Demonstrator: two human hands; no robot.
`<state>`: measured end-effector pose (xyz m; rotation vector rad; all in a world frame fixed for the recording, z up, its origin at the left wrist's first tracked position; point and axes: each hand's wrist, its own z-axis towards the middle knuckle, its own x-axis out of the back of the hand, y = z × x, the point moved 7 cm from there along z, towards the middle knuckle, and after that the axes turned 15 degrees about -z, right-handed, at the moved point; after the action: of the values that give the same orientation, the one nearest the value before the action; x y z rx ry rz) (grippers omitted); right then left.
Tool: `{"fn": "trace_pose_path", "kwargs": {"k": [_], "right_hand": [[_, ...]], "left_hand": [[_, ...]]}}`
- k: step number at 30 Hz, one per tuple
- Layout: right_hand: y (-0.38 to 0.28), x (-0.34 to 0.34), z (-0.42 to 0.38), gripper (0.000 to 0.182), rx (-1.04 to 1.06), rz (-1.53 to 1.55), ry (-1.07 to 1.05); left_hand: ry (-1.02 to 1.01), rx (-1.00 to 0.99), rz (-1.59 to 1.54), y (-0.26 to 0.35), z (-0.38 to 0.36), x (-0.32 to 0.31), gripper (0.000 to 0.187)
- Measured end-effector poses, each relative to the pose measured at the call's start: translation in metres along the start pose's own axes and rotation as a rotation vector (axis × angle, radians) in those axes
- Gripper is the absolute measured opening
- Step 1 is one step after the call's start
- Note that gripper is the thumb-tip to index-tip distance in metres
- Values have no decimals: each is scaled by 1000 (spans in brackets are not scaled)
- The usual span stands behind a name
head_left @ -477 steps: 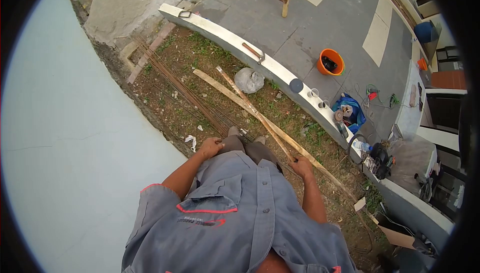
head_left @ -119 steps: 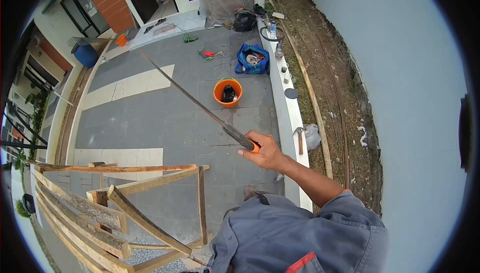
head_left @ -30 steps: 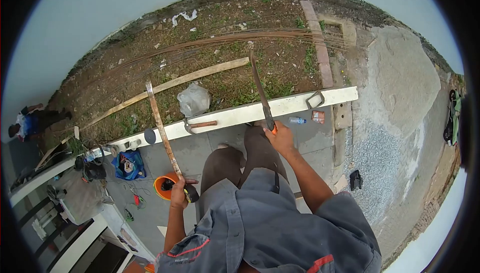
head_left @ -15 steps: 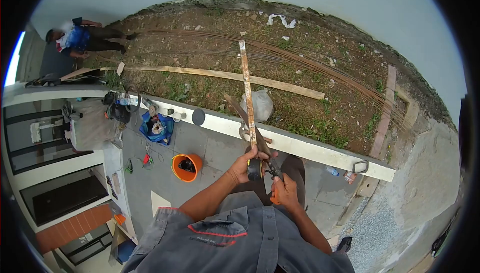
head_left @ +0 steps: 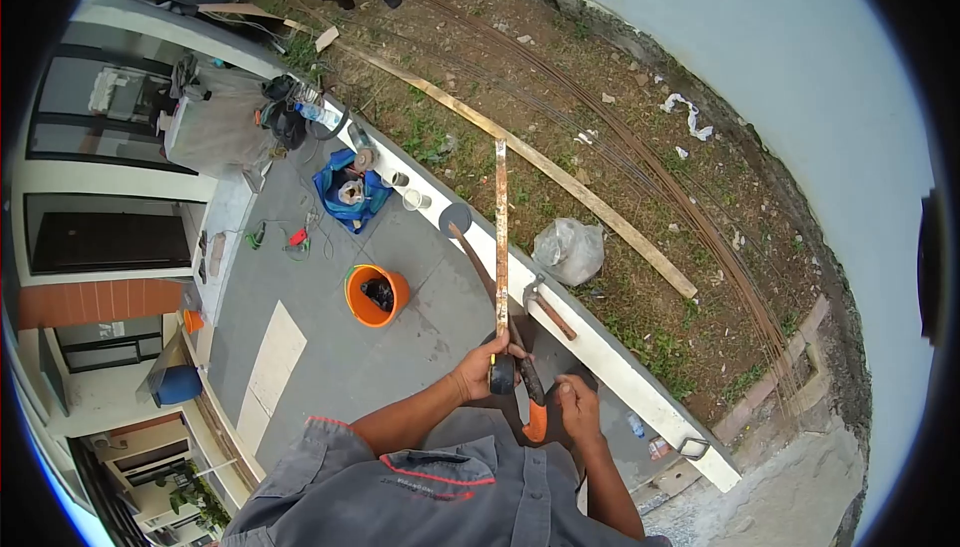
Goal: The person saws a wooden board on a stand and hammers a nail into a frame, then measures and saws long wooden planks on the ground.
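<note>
Head view: lower centre
Left hand [head_left: 482, 371]: fingers closed round tape measure [head_left: 501, 375], saw [head_left: 536, 419]
Right hand [head_left: 580, 411]: fingers curled, hold unclear

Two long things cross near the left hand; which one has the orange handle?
The dark-bladed tool, passing behind the other; its orange handle sits beside the right hand. The pale, rust-stained strip at the left hand shows no orange handle.
</note>
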<state>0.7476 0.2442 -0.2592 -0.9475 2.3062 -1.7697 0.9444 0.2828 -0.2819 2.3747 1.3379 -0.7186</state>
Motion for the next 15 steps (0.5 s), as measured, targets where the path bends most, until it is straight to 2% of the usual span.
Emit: {"fn": "trace_pose_path", "kwargs": {"k": [2, 8, 10, 12, 13, 15], "right_hand": [[50, 16, 25, 33, -188, -64, 57], [201, 103, 115, 36, -331, -748, 76], [234, 128, 133, 36, -434, -621, 114], [272, 141, 153, 37, -384, -576, 217], [290, 144, 160, 37, -394, -569, 214], [326, 146, 175, 37, -572, -617, 125]], "left_hand": [[4, -7, -7, 1, -5, 11, 53], [163, -35, 84, -6, -18, 44, 55], [191, -29, 108, -10, -20, 55, 57], [185, -2, 108, -14, -19, 64, 58], [190, -2, 112, -15, -20, 69, 58], [191, 3, 93, -19, -19, 73, 57]]}}
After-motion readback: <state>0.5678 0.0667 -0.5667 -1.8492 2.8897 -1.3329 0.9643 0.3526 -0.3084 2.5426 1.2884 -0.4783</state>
